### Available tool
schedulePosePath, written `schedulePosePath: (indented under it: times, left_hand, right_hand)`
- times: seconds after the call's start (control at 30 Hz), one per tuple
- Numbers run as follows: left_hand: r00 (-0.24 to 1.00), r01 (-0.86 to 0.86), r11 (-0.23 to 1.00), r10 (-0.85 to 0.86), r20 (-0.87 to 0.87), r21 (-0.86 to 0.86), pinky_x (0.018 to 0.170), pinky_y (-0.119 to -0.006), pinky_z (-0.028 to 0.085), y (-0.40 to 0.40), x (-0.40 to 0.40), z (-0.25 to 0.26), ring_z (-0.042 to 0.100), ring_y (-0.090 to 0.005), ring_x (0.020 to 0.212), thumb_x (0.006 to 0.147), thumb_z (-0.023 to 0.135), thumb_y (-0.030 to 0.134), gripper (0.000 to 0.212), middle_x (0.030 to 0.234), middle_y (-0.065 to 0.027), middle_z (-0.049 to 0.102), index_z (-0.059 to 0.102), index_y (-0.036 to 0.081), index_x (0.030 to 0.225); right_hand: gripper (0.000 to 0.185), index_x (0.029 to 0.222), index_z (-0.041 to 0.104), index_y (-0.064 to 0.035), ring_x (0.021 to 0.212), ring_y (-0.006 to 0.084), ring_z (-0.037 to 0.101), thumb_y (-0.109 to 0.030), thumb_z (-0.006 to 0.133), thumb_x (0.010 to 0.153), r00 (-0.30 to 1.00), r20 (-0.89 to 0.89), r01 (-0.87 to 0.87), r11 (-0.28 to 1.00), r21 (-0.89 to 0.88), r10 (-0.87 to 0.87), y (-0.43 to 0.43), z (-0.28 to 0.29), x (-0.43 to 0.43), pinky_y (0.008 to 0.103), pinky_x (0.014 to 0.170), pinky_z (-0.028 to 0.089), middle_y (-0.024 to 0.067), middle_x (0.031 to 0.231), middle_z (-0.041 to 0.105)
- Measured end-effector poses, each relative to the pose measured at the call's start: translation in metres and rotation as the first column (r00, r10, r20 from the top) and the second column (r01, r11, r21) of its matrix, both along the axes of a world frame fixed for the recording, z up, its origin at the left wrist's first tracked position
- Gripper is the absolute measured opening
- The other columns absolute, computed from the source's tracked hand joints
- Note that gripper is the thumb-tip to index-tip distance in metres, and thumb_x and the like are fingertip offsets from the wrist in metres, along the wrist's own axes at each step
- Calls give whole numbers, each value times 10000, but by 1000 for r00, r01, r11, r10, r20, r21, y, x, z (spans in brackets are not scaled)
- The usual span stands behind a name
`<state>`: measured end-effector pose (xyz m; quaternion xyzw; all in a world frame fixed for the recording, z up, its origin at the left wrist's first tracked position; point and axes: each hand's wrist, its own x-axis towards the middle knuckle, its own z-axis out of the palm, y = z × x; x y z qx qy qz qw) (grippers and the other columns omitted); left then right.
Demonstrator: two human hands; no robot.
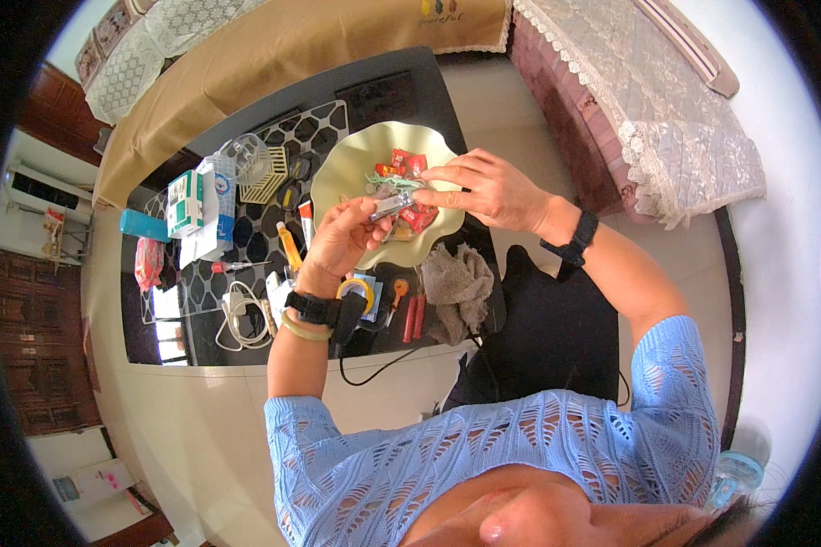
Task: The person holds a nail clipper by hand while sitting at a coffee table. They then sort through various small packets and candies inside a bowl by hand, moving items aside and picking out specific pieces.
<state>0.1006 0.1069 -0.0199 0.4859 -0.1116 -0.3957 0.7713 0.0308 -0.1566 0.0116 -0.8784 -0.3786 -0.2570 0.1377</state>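
My left hand (345, 236) grips a silver metal nail clipper (391, 205) between thumb and fingers. The clipper's far end meets a fingertip of my right hand (496, 188), whose fingers are stretched out and apart. Whether the jaws are around the nail is too small to tell. Both hands are above a pale green, wavy-rimmed bowl (339, 167). Red-wrapped sweets (402, 161) and other small items lie inside, partly hidden by my hands.
On the black table (431, 89), a box (185, 204), yellow basket (265, 179) and blue bottle (144, 224) stand left. Nearer lie a white cable (243, 321), yellow tape roll (357, 292), orange-handled scissors (399, 290) and grey cloth (455, 284). Sofas (657, 102) border the table area.
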Motion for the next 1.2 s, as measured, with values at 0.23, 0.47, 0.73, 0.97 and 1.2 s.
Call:
schedulePosePath:
  times: [0.23,0.47,0.73,0.97,1.2]
  left_hand:
    - [990,142,990,-142,-9,15,506,-205,421,5,17,0,560,-130,656,874,535,342,309,793,-86,635,610,54,960]
    - [990,140,985,-140,-7,104,500,-202,439,2,19,13,568,-131,614,879,537,314,286,762,-93,633,607,45,945]
    - [985,161,980,-168,47,117,435,-188,408,2,20,10,539,-105,557,871,550,240,226,722,-84,617,595,21,902]
    - [990,125,987,-131,55,102,430,-200,388,1,17,11,514,-105,534,862,544,296,293,722,-84,616,600,12,907]
    - [977,208,968,-212,13,144,454,-213,399,1,23,17,532,-128,543,863,525,298,323,755,-100,629,607,1,958]
  right_hand:
    - [451,1189,587,-247,961,191,559,-60,548,782,999,8,-32,997,-70,32,-2,7,5,328,854,430,16,1166,563]
    - [414,1188,587,-258,956,183,560,-101,535,808,999,11,-50,994,-95,51,-5,7,4,317,841,430,18,1157,572]
    - [436,1202,561,-307,950,153,545,-110,509,816,996,71,-43,993,-109,51,-4,3,5,292,813,432,-5,1099,569]
    - [411,1202,561,-302,953,159,545,-139,490,832,996,73,-50,993,-107,58,-3,6,5,295,826,432,3,1100,567]
    - [407,1198,556,-319,962,165,540,-164,495,827,991,98,-69,980,-188,89,-6,9,7,295,818,437,7,1102,565]
